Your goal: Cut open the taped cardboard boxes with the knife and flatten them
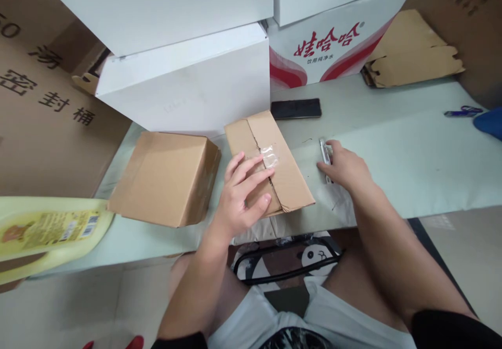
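Observation:
My left hand (241, 192) lies flat with fingers spread on top of a small cardboard box (288, 174), beside a patch of clear tape (270, 156) over its centre seam. My right hand (345, 167) rests on the pale green table (411, 161) just right of that box, fingers closed on a small silver utility knife (323, 150), most of it hidden under the hand. A second, larger cardboard box (164, 176) sits to the left of the first, touching it at the near corner.
A black phone (296, 108) lies behind the small box. Large white boxes (184, 82) and a red-and-white printed carton (333, 46) stand at the back. A flat cardboard piece (411, 51), a blue pen-like item (458, 112) and a yellow jug (47, 231) are nearby.

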Demonstrator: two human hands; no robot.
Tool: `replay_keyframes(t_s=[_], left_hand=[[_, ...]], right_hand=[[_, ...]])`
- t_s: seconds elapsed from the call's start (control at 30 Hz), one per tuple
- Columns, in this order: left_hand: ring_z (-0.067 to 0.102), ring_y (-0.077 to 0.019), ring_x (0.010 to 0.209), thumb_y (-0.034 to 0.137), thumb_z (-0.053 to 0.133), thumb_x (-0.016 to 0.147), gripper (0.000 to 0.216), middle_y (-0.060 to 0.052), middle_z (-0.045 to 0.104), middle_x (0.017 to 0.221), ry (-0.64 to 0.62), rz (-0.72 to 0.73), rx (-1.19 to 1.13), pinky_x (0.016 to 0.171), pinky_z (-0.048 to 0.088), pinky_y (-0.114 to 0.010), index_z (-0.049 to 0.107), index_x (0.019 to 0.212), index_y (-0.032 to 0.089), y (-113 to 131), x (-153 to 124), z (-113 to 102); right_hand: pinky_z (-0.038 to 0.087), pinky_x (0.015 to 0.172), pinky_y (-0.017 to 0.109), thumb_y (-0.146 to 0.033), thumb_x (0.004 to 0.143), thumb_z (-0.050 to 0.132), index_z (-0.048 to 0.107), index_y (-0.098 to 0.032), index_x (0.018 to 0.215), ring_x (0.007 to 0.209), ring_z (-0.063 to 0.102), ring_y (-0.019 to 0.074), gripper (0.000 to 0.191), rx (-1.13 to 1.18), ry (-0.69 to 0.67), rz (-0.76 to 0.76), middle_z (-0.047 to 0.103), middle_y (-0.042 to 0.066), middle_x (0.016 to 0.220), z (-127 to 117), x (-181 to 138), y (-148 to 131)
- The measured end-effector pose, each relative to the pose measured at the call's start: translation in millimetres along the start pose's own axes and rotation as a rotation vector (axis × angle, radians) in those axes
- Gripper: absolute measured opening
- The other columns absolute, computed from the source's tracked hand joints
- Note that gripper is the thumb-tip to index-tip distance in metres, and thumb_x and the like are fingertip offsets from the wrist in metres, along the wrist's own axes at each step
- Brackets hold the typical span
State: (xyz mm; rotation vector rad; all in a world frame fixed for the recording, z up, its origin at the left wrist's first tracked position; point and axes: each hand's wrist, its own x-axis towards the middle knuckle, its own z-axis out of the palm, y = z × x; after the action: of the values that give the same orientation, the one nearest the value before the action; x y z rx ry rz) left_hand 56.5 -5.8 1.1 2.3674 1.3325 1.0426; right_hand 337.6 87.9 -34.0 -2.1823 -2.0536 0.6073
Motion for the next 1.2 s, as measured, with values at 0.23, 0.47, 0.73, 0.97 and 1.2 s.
replay_keyframes(t_s=[0.23,0.47,0.73,0.97,1.2], left_hand=[[0.044,-0.0314,0.146,0.04,0.056,0.098,0.038,-0.009,0.062,0.146,0.017,-0.02,-0.016,0.126,0.031,-0.058,0.069,0.13,0.025,0.7,-0.3,3.8],[0.044,-0.0302,0.146,0.042,0.051,0.1,0.039,-0.01,0.061,0.146,-0.002,-0.027,0.031,0.126,0.03,-0.057,0.068,0.13,0.023,4.0,1.3,6.6],[0.047,-0.0322,0.143,0.041,0.051,0.099,0.042,-0.011,0.061,0.146,0.001,-0.016,0.029,0.126,0.028,-0.061,0.067,0.133,0.023,5.5,1.0,10.9],[0.044,-0.0325,0.145,0.039,0.051,0.098,0.04,-0.01,0.06,0.146,0.016,-0.029,0.019,0.126,0.028,-0.061,0.068,0.132,0.025,5.7,-0.5,12.1],[0.041,-0.0345,0.145,0.037,0.053,0.097,0.04,-0.013,0.055,0.145,0.028,-0.033,-0.009,0.126,0.027,-0.062,0.065,0.133,0.024,6.5,-1.7,14.1]], right_hand=[[0.046,0.055,0.033,-0.026,0.072,0.061,0.041,-0.03,0.13,0.056,0.054,0.0178,0.061,0.972,-0.027,-0.042,0.058,-0.005,0.073,-7.8,-4.8,-13.8],[0.045,0.053,0.03,-0.038,0.08,0.065,0.047,-0.032,0.1,0.055,0.054,0.012,0.028,1.289,-0.098,-0.384,0.065,-0.003,0.094,-29.4,-30.3,-29.8],[0.056,0.073,0.042,-0.055,0.085,0.06,0.052,-0.047,0.119,0.085,0.068,0.0232,0.035,1.301,0.054,-0.466,0.068,-0.001,0.11,-33.5,-40.3,-29.0],[0.048,0.057,0.036,-0.072,0.087,0.05,0.054,-0.035,0.095,0.057,0.055,0.0197,0.038,1.464,0.134,-0.294,0.049,-0.002,0.069,-35.3,-44.3,-44.8],[0.047,0.047,0.03,-0.061,0.072,0.079,0.054,-0.029,0.081,0.048,0.06,0.0153,0.042,1.487,0.114,-0.251,0.063,-0.005,0.061,-38.7,-53.6,-54.8]])
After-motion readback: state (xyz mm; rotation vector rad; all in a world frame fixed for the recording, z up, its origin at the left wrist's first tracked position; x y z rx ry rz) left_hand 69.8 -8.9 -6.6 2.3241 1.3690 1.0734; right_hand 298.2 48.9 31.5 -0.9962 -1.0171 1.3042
